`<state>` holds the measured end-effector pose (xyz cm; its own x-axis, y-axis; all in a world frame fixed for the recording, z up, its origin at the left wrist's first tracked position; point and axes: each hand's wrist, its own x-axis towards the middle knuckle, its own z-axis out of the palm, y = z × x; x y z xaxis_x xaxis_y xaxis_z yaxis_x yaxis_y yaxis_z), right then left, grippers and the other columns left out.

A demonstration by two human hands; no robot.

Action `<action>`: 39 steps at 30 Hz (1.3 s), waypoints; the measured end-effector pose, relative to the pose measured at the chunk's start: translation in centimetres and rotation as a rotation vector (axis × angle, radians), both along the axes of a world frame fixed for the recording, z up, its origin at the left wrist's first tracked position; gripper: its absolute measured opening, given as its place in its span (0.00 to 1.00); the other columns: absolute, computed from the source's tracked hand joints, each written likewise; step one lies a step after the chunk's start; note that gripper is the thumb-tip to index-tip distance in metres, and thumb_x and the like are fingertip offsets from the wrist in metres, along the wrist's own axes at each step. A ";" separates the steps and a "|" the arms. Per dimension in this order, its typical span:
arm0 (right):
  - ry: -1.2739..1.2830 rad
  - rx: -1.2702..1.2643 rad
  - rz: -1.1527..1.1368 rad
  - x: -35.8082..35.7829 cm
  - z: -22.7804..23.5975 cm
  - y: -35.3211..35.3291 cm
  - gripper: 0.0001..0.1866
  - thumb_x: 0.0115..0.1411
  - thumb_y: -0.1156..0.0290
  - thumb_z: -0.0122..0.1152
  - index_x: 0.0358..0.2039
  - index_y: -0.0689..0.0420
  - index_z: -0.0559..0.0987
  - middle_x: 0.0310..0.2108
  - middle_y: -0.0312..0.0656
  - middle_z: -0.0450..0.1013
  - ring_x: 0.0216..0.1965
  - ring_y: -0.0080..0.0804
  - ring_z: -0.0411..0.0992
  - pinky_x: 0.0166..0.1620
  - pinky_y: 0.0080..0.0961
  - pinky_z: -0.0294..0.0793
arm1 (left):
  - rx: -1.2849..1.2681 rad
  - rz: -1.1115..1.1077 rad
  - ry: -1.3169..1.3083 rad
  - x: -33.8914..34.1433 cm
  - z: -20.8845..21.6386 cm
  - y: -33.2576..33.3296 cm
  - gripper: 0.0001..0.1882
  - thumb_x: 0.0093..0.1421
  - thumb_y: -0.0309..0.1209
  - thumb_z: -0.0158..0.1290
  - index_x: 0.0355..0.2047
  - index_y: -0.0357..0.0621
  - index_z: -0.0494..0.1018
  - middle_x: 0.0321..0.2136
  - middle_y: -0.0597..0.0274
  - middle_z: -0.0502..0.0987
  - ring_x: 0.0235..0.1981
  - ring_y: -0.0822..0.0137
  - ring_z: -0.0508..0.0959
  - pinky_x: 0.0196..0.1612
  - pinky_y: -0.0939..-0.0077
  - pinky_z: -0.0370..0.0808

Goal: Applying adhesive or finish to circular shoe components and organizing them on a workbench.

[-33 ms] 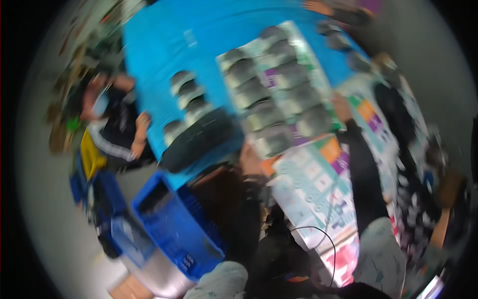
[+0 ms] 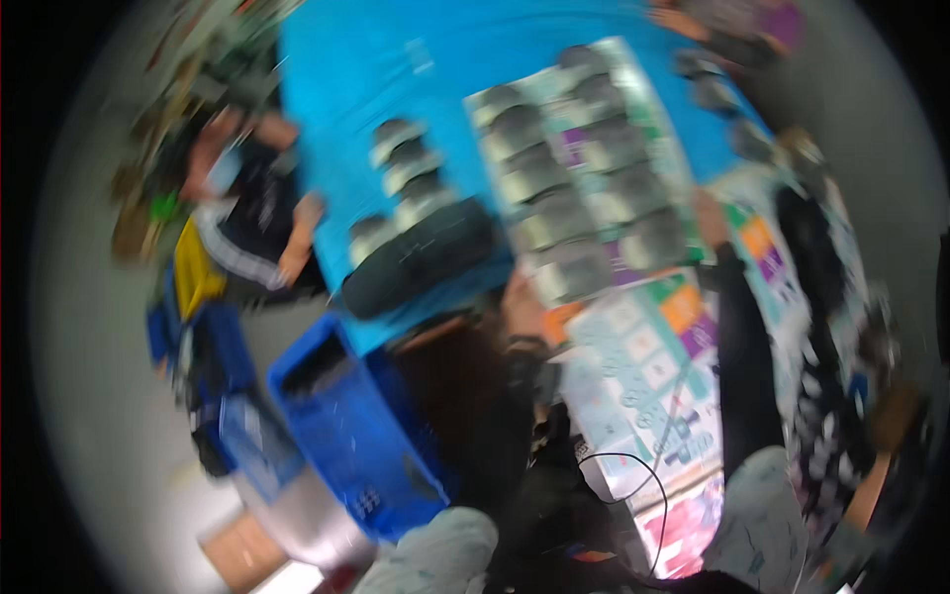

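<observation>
A printed board (image 2: 572, 147) in white, green and purple lies on a blue table cover (image 2: 346, 59). Two rows of rounded grey-and-cream pieces (image 2: 564, 216) stand on it; their exact kind is too blurred to tell. My left hand (image 2: 522, 309) is at the board's near left edge, beside the closest piece. At the right edge is my right hand (image 2: 710, 218), near the closest piece of the right row. Motion smears the fingers of both hands, so whether they grip the board's edge does not show.
More such pieces (image 2: 411, 166) stand on the left, behind a long dark rounded object (image 2: 421, 255). Another person (image 2: 252, 198) is at the left edge; a hand (image 2: 678, 20) shows at far right. Printed sheets (image 2: 633, 371) lie nearer me. A blue crate (image 2: 346, 421) stands lower left.
The whole view has shifted, so the table and things appear farther right and slightly higher. My hands keep about the same place beside the board.
</observation>
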<state>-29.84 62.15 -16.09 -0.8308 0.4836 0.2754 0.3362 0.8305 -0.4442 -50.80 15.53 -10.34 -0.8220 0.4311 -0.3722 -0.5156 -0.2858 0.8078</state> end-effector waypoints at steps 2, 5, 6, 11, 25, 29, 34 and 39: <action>-0.532 0.525 -0.025 -3.5 1.1 2.6 0.23 0.72 0.65 0.43 0.64 0.60 0.67 0.67 0.48 0.64 0.68 0.44 0.59 0.70 0.37 0.55 | -0.105 0.104 0.062 -0.5 -1.0 1.6 0.17 0.71 0.26 0.47 0.56 0.34 0.72 0.48 0.60 0.78 0.47 0.69 0.77 0.51 0.75 0.74; -0.069 -0.065 -0.171 -6.6 5.6 3.0 0.27 0.73 0.54 0.45 0.62 0.61 0.71 0.61 0.53 0.70 0.61 0.50 0.67 0.64 0.38 0.63 | -0.285 0.212 0.156 -1.7 -1.0 3.3 0.17 0.69 0.24 0.48 0.56 0.34 0.74 0.46 0.62 0.80 0.45 0.73 0.77 0.51 0.79 0.73; -0.045 -0.253 -0.310 -10.0 5.9 -3.0 0.26 0.72 0.54 0.47 0.61 0.60 0.71 0.59 0.52 0.72 0.60 0.48 0.69 0.61 0.39 0.65 | -0.401 0.234 0.131 -3.1 -1.6 1.0 0.18 0.69 0.24 0.48 0.57 0.35 0.74 0.46 0.61 0.81 0.46 0.73 0.77 0.52 0.79 0.73; 0.492 -0.396 -0.448 -5.0 16.6 -15.1 0.26 0.66 0.62 0.61 0.57 0.68 0.73 0.53 0.52 0.74 0.53 0.37 0.74 0.57 0.30 0.70 | -0.485 0.292 0.222 -3.3 1.8 1.2 0.22 0.71 0.37 0.45 0.56 0.32 0.71 0.50 0.40 0.78 0.50 0.48 0.79 0.54 0.65 0.72; 0.347 -0.998 -0.154 16.4 32.5 -53.4 0.12 0.62 0.76 0.55 0.44 0.68 0.78 0.43 0.43 0.76 0.44 0.31 0.73 0.51 0.27 0.71 | -0.867 -0.714 0.179 20.8 19.7 -50.7 0.27 0.68 0.56 0.48 0.31 0.47 0.82 0.22 0.64 0.80 0.25 0.71 0.80 0.33 0.72 0.77; 0.240 -1.132 0.001 17.5 36.7 -62.4 0.08 0.65 0.75 0.56 0.41 0.65 0.77 0.34 0.40 0.76 0.39 0.27 0.75 0.47 0.24 0.73 | -1.640 -0.391 0.107 25.8 16.1 -77.1 0.20 0.65 0.48 0.51 0.39 0.44 0.81 0.21 0.54 0.81 0.26 0.53 0.82 0.31 0.55 0.77; 0.055 -1.139 0.116 18.0 36.0 -73.9 0.09 0.69 0.67 0.57 0.34 0.60 0.76 0.27 0.35 0.74 0.31 0.22 0.72 0.38 0.21 0.72 | -1.647 -0.308 0.341 30.6 12.2 -88.4 0.23 0.69 0.47 0.43 0.37 0.42 0.78 0.17 0.51 0.78 0.21 0.52 0.80 0.33 0.55 0.77; -0.198 -1.343 0.325 13.1 36.6 -90.7 0.13 0.71 0.64 0.55 0.29 0.56 0.74 0.23 0.32 0.72 0.24 0.15 0.68 0.29 0.13 0.62 | -1.410 0.157 0.233 34.0 9.6 -96.9 0.20 0.68 0.45 0.50 0.31 0.40 0.78 0.15 0.55 0.76 0.14 0.62 0.76 0.21 0.63 0.73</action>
